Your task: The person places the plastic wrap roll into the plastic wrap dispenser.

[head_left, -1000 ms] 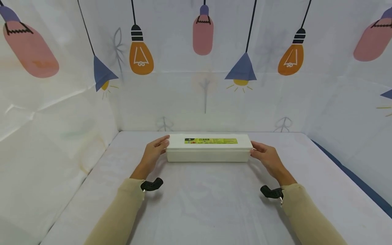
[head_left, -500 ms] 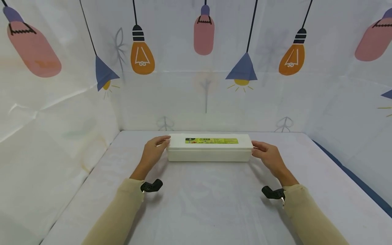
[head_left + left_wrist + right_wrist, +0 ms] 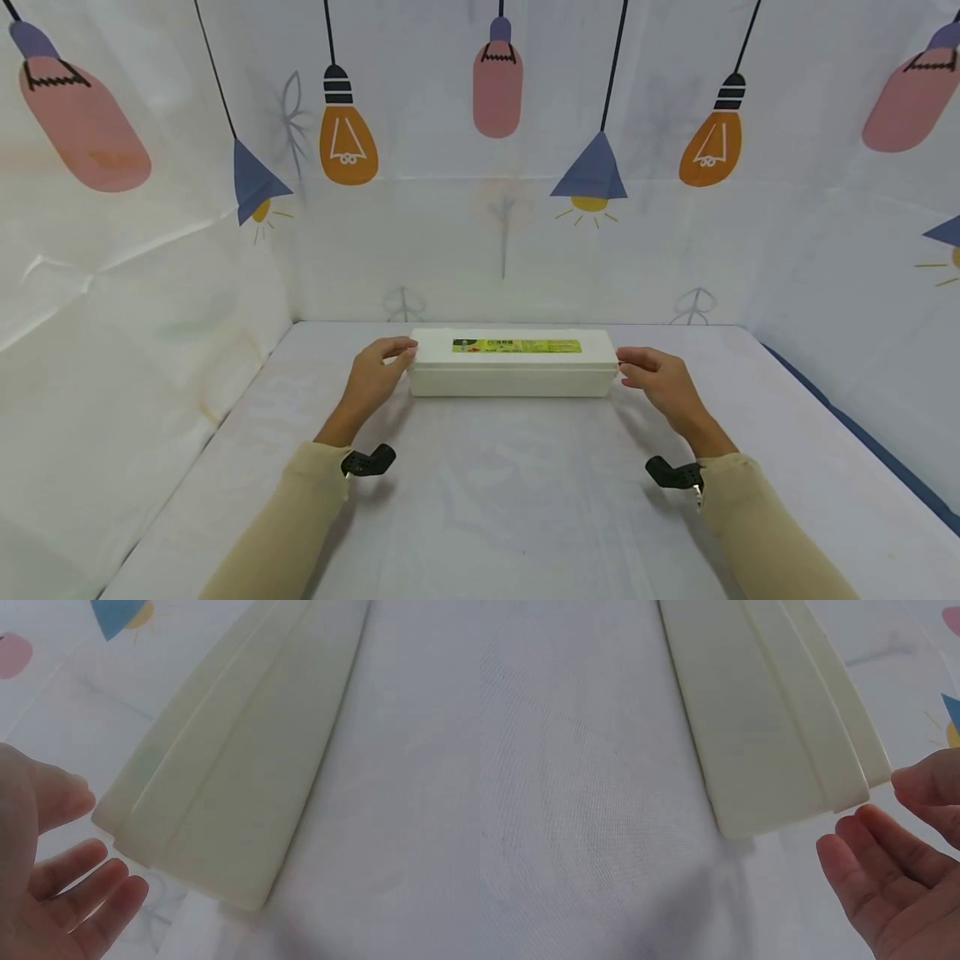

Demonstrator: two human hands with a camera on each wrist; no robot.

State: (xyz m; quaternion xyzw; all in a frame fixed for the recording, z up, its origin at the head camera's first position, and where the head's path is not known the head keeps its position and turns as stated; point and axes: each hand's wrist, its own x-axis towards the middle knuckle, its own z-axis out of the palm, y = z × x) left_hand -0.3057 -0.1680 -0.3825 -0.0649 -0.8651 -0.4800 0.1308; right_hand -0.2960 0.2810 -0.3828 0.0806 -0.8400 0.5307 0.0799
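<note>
A long cream plastic box (image 3: pixel 513 383) with a lid and a yellow-green label (image 3: pixel 517 346) lies crosswise at the back of the table. At its left end is my left hand (image 3: pixel 375 377), fingers loosely bent; in the left wrist view the fingertips (image 3: pixel 132 896) stand just off the box's end. The right hand (image 3: pixel 663 387) is at the other end. In the right wrist view its thumb (image 3: pixel 930 780) is at the lid's corner, and whether it touches cannot be told. The other right fingers are relaxed, with a small gap to the box.
The white-covered table (image 3: pixel 510 500) stretches in front of the box. Behind it rises a white sheet wall (image 3: pixel 435 250) printed with lamps, close to the box's back. Each wrist carries a small black camera mount (image 3: pixel 367 461).
The fingers of both hands have loosened from the box's ends. My right hand has shifted slightly to the right. The box stays in place.
</note>
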